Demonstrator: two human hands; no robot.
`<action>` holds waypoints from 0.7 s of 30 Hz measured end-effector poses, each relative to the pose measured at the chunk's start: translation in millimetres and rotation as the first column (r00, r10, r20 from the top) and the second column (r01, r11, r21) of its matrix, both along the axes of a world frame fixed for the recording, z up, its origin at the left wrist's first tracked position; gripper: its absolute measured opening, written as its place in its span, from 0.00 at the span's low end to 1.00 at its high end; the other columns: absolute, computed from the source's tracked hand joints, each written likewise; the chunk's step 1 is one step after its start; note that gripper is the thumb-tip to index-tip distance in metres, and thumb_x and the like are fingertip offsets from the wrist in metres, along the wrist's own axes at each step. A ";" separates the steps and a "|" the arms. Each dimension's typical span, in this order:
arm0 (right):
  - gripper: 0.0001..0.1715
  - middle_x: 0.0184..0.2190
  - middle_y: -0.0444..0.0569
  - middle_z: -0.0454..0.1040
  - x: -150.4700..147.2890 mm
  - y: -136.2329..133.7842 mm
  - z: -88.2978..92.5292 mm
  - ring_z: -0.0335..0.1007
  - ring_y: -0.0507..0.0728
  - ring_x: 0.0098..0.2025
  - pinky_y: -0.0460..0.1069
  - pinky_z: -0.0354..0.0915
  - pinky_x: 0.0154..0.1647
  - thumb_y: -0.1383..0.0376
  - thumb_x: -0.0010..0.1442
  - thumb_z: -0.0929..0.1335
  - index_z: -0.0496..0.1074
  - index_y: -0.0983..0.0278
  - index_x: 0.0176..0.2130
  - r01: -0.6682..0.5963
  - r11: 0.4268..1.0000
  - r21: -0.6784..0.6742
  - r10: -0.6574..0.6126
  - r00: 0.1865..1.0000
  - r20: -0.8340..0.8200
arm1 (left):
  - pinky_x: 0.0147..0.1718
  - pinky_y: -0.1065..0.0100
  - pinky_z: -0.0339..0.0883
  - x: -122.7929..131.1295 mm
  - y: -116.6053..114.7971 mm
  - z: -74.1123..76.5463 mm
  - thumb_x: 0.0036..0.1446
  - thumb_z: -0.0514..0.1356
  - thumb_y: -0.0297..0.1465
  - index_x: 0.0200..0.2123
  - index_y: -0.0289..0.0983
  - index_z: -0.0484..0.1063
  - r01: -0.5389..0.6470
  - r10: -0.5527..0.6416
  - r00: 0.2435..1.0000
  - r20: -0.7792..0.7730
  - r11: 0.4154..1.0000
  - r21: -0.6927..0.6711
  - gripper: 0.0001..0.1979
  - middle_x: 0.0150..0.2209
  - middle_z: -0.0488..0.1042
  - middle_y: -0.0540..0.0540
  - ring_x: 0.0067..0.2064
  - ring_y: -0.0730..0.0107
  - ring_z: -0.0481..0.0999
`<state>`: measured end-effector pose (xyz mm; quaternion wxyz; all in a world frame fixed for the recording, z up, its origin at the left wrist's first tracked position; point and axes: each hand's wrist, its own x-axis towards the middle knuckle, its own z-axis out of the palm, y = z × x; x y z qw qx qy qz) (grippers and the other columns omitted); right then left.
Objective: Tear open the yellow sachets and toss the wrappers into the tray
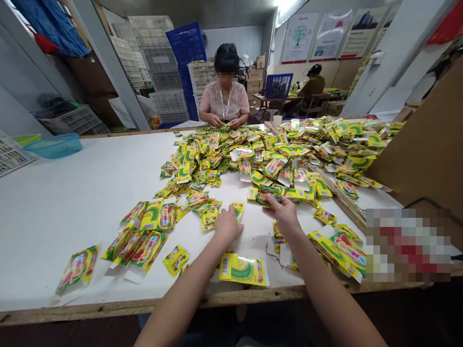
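Observation:
My right hand (284, 215) reaches onto the white table and pinches a yellow-green foil packet (267, 195) at the near edge of a large heap of packets (231, 159). My left hand (228, 225) lies on the table, and a narrow packet (238, 211) sticks out beside its fingers. Those fingertips are partly hidden, so I cannot tell whether they grip it. Below my hands lies a larger yellow packet with a barcode (243, 270). Several packets lie scattered left and right of my arms, some with white backing tabs.
A co-worker (224, 101) sits across the white table (72, 217), both hands at the heap. A white cup (277, 120) stands at the far side. Stacked plastic crates (159, 82) rise behind, and a brown cardboard sheet (419, 130) stands at the right. A wooden strip (144, 304) edges the table.

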<state>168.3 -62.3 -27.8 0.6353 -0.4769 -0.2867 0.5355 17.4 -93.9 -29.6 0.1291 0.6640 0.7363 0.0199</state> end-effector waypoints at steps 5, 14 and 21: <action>0.21 0.27 0.42 0.77 -5.6 -4.3 -3.5 0.73 0.51 0.29 0.44 0.70 0.25 0.56 0.36 0.76 0.71 0.62 0.30 -0.005 0.999 0.033 0.004 1.000 0.025 | 0.45 0.61 0.63 -23.4 0.9 4.2 0.58 0.48 0.29 0.44 0.36 0.67 0.095 -0.100 0.993 0.061 0.993 0.076 0.13 0.45 0.71 0.38 0.48 0.57 0.72; 0.22 0.31 0.45 0.77 -17.0 -15.1 0.3 0.73 0.53 0.32 0.48 0.70 0.31 0.55 0.39 0.75 0.72 0.63 0.34 -0.045 0.991 0.123 0.040 0.999 0.037 | 0.47 0.58 0.64 -40.0 -21.4 -1.5 0.56 0.52 0.40 0.54 0.36 0.55 -0.026 -0.135 0.873 0.468 0.947 0.321 0.25 0.49 0.70 0.39 0.51 0.56 0.71; 0.13 0.33 0.46 0.76 -24.7 -30.8 9.3 0.72 0.55 0.36 0.51 0.69 0.41 0.58 0.50 0.71 0.72 0.61 0.36 -0.204 0.902 0.381 0.069 0.938 0.340 | 0.39 0.62 0.67 -42.7 -25.9 -7.4 0.48 0.61 0.42 0.50 0.41 0.60 0.053 -0.157 0.965 0.209 0.900 0.432 0.27 0.44 0.73 0.43 0.44 0.56 0.74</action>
